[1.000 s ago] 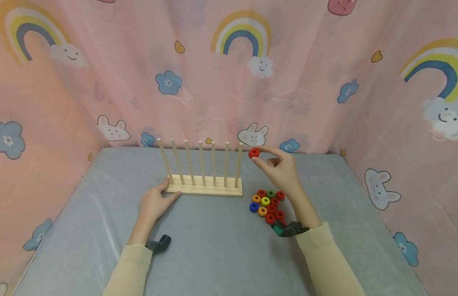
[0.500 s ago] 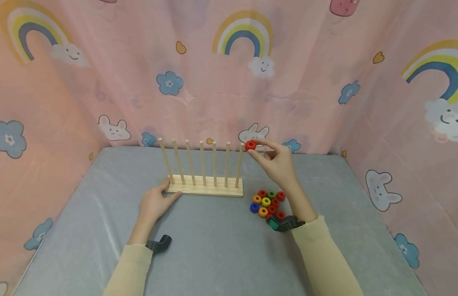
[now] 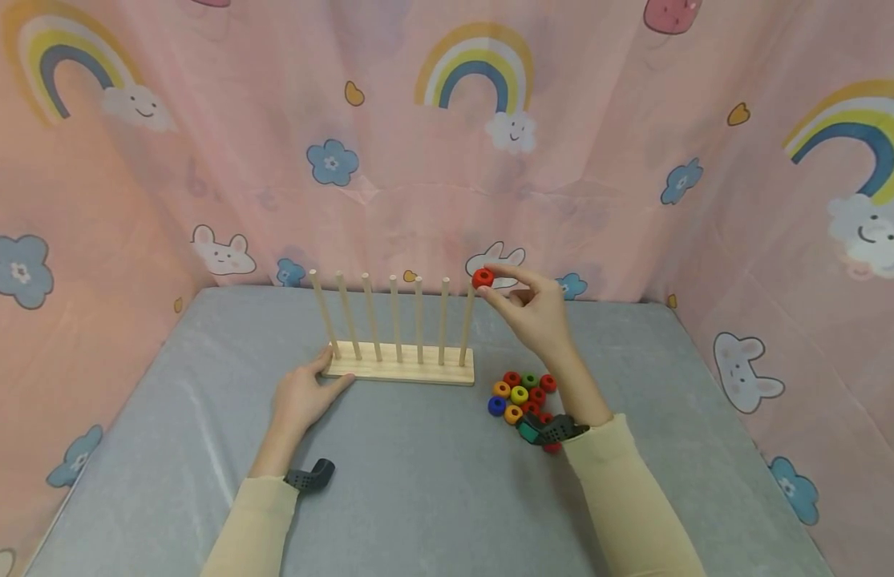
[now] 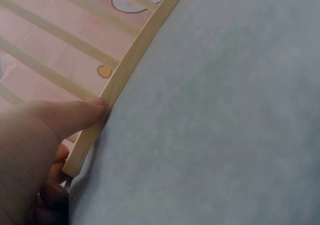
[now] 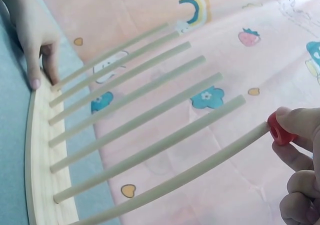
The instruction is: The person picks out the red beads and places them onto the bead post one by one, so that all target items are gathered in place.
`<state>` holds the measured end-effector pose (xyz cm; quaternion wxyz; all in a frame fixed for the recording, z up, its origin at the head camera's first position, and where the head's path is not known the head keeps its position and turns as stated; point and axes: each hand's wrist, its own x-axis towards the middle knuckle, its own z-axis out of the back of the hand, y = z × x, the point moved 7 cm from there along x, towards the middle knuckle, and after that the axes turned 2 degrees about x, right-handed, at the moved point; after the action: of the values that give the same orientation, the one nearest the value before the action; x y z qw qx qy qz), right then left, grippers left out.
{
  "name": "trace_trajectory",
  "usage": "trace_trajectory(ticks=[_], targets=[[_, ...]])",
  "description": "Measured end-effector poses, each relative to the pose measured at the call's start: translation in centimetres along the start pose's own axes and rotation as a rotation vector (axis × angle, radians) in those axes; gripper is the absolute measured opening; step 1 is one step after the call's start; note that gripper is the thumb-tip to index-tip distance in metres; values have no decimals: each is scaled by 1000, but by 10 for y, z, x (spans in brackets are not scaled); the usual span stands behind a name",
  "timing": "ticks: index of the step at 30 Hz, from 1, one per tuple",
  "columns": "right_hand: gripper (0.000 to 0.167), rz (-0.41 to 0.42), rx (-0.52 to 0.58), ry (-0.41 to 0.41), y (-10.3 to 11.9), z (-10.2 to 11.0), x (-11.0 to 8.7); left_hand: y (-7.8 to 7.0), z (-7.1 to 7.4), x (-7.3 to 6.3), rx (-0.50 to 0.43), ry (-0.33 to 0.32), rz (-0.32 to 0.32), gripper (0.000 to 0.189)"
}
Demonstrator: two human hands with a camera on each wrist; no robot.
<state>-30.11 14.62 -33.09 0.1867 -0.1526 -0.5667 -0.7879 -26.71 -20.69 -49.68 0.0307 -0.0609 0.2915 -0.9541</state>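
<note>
A wooden peg rack (image 3: 399, 370) stands on the table, with a row of several upright bare pegs. My left hand (image 3: 301, 398) grips the left end of its base; in the left wrist view the thumb lies on the near edge and the fingers are partly hidden behind it. Between thumb and fingertips, my right hand (image 3: 539, 314) pinches a red bead (image 3: 483, 279) at the tip of the rightmost peg (image 3: 466, 328). Seen from the right wrist, the bead (image 5: 284, 136) meets the peg's end; whether the tip is inside the hole I cannot tell.
Right of the rack lies a cluster of loose beads: several red ones, a yellow bead (image 3: 519, 394), a blue bead (image 3: 496, 405), a green bead (image 3: 529, 381) and orange ones. The right wrist strap partly covers them. A pink patterned curtain (image 3: 418, 192) surrounds the grey table (image 3: 403, 481).
My right hand has moved left and slightly up, bringing the red bead from beside the rightmost peg to its tip. The left hand has stayed on the rack.
</note>
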Motion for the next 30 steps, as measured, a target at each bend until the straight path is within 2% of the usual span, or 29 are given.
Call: trace_trajectory(ticks=[16,30], targets=[[34,12,14,12,1,-7,6,-1,0,1,3,9,9,78],[33,-12,7,17,-4,-13,4,0,0,0,-12,14,13,77]])
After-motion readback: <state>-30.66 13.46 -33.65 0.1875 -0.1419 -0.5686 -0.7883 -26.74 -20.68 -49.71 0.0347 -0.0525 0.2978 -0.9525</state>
